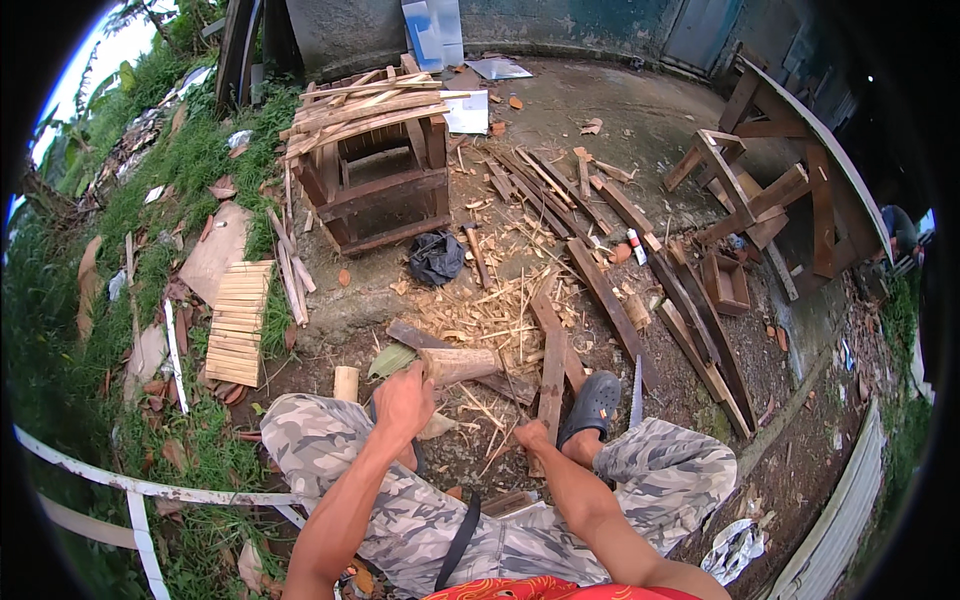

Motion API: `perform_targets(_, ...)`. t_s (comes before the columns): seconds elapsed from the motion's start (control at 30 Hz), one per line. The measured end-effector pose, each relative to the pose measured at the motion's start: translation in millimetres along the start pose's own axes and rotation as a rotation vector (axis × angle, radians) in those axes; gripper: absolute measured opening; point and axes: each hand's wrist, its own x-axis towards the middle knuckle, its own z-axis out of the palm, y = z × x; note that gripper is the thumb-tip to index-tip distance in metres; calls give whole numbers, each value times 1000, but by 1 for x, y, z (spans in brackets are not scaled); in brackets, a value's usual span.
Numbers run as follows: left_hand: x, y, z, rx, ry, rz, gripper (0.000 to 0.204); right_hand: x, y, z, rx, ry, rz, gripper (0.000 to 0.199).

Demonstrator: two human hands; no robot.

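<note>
My left hand (405, 400) is closed in front of me, its curled fingers against the left end of a short pale log (462, 365). Whatever those fingers hold is hidden behind the knuckles. A green leaf-like piece (392, 360) lies just beyond it. To the right, my right hand (533, 435) is closed around the near end of a thin dark tool (514, 390), which points away from me beside the log; its exact kind is too fine to make out. The log rests over a dark plank (500, 383). Wood shavings (500, 320) are spread behind it.
A wooden frame (385, 210) with slats on top stands beyond, near a black plastic bag (436, 258) and a hammer (477, 255). Planks (610, 300) lie to the right, with a saw blade (637, 390) by my shoe (592, 405). A slatted panel (238, 325) lies left.
</note>
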Motion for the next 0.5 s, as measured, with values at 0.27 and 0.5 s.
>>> perform_targets(0.27,2,-47,-31,-412,151,-301,31,19,7,-107,397,48,-164,35)
perform_targets(0.5,-6,-50,-44,-1235,191,-207,27,-42,-45,-293,619,196,-342,32)
